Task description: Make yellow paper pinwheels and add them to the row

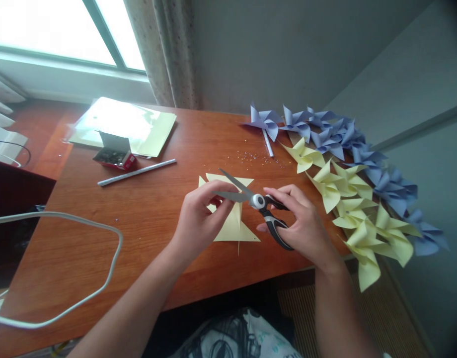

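My right hand [301,223] grips a pair of scissors [259,201] by black and grey handles, with the blades parted and pointing left. The fingers of my left hand [202,214] are pinched together beside the lower blade; what they hold, if anything, is too small or hidden to make out. Beneath both hands lies a yellow paper square [234,228] cut in toward its middle, with its corners spread on the table. A thin strip sticks out below its near edge. My left hand covers part of the paper.
Yellow pinwheels [327,186] and purple-blue pinwheels [327,141] line the table's right side. At the back left are paper sheets in a shiny sleeve [154,134], a small red box [118,158] and a rolled paper stick [137,172]. A white cable [114,258] loops over the left edge.
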